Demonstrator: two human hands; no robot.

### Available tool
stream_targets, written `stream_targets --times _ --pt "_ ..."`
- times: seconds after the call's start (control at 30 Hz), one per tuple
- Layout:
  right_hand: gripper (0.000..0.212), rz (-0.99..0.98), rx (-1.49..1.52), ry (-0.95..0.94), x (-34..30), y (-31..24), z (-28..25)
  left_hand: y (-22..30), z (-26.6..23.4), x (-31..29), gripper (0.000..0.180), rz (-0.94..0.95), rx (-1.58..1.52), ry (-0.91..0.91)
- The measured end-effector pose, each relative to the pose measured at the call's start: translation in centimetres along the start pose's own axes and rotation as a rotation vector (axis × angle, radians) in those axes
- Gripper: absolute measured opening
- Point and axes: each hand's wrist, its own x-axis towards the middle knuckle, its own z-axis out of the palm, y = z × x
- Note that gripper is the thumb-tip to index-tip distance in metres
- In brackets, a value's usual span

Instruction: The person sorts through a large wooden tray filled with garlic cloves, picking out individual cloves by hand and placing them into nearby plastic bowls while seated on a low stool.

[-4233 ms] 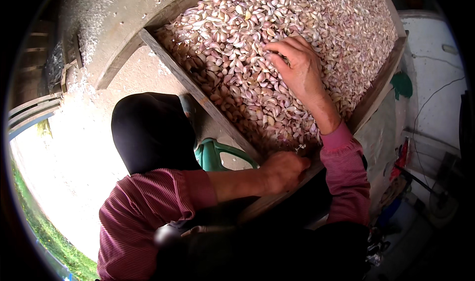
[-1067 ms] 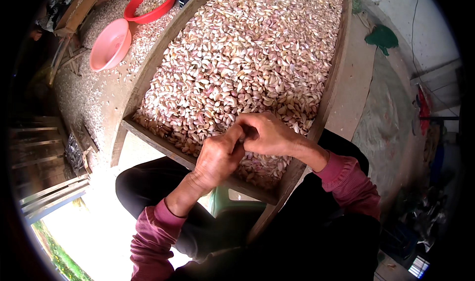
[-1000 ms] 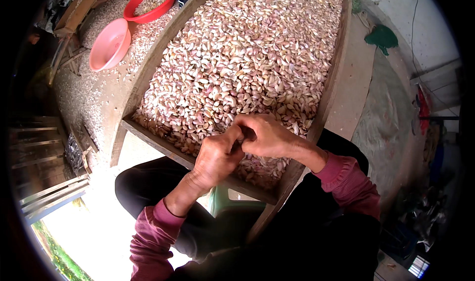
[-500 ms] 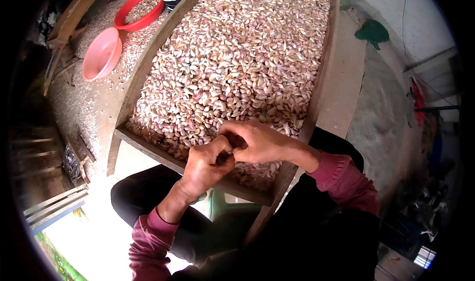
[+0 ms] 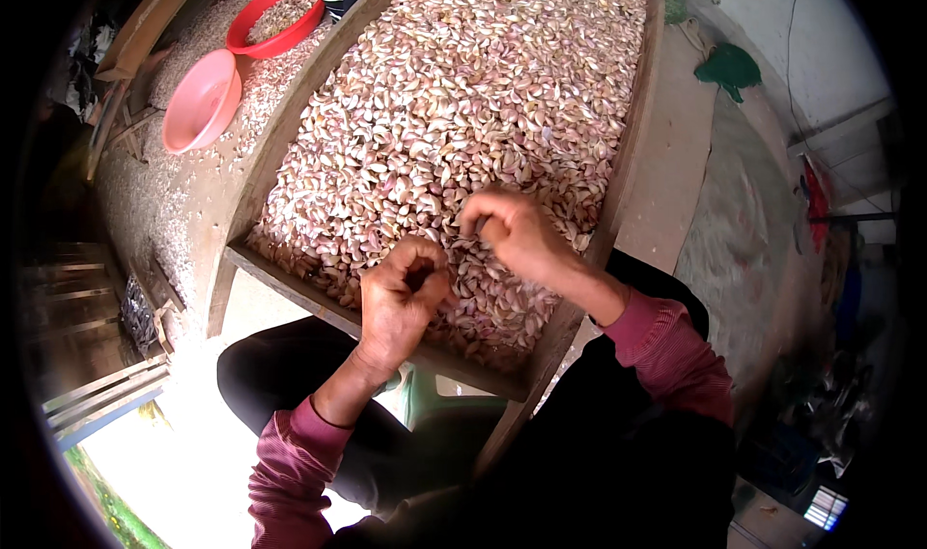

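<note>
Loose garlic cloves [image 5: 454, 114], whitish to pinkish purple, fill a long wooden tray [image 5: 294, 291]. Over its near end, my left hand [image 5: 398, 293] is closed, with thumb and forefinger curled into a ring. What its fingertips pinch is too small and blurred to make out. My right hand [image 5: 521, 240] is to the right and a little farther off, low over the cloves. Its forefinger and thumb are bent together and slightly blurred, hiding anything between them. A gap separates the two hands.
Left of the tray, a pink basin [image 5: 201, 105] and a red basin [image 5: 275, 39] holding cloves stand on the floor, amid scattered cloves and skins. A green plastic stool [image 5: 422, 397] shows under the near end. A dark green bundle [image 5: 728, 69] lies at right.
My hands were together at the near end and have come apart. The right moved away and slightly right over the cloves; the left shifted a little, its fingers rising.
</note>
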Motion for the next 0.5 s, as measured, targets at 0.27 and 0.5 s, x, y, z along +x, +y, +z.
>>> stream_targets --times 0.27,0.5 --pt "0.045 -0.59 -0.776 0.134 3.7 -0.4 0.6 -2.2 4.6 -3.7 0.043 0.654 0.647 -0.231" --pt "0.043 -0.92 -0.729 -0.406 4.4 0.0 11.6 -5.2 6.6 -8.8 0.018 0.746 0.603 -0.483"
